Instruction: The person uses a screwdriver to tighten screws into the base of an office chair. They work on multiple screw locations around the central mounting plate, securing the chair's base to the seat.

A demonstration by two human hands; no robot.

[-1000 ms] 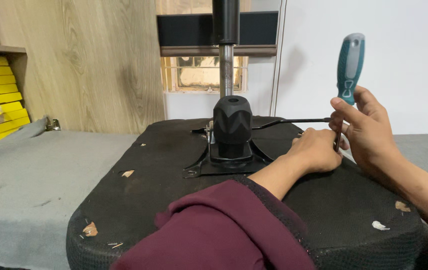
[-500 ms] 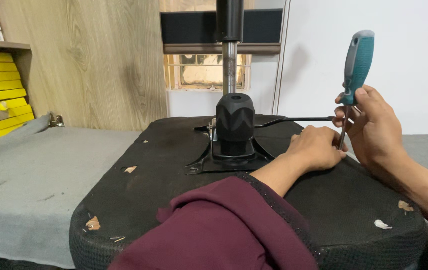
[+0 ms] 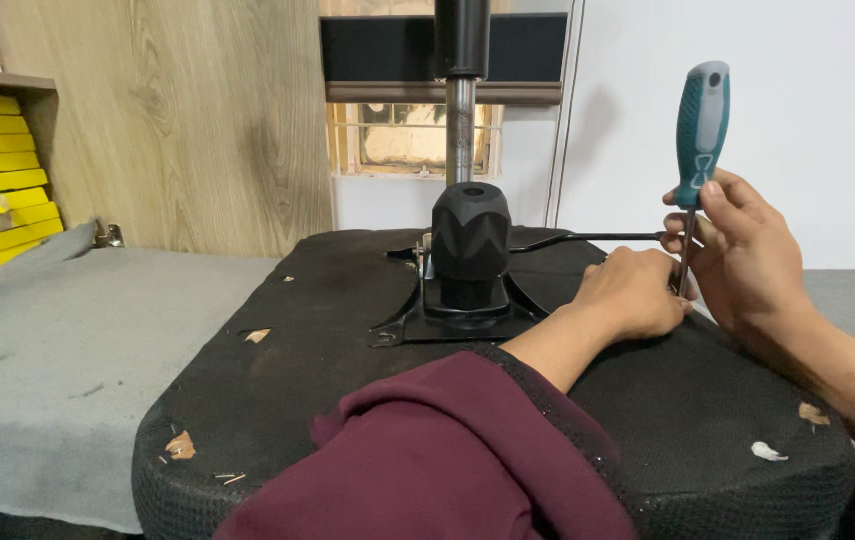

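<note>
I see a teal and grey plastic-handled screwdriver (image 3: 699, 135) with a thin metal shaft. The upturned black seat base (image 3: 347, 380) looks matt and rough, scuffed near its edges. The black moulded plastic collar (image 3: 469, 240) sits under a shiny metal column (image 3: 460, 130).

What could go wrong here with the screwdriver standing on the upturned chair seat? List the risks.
1. The right hand holds the screwdriver low on its handle, upright; the tip could slip sideways.
2. The left hand rests right beside the shaft, so a slip may jab its fingers.
3. The thin black lever sticks out close to both hands and might catch a knuckle or get bent.
</note>
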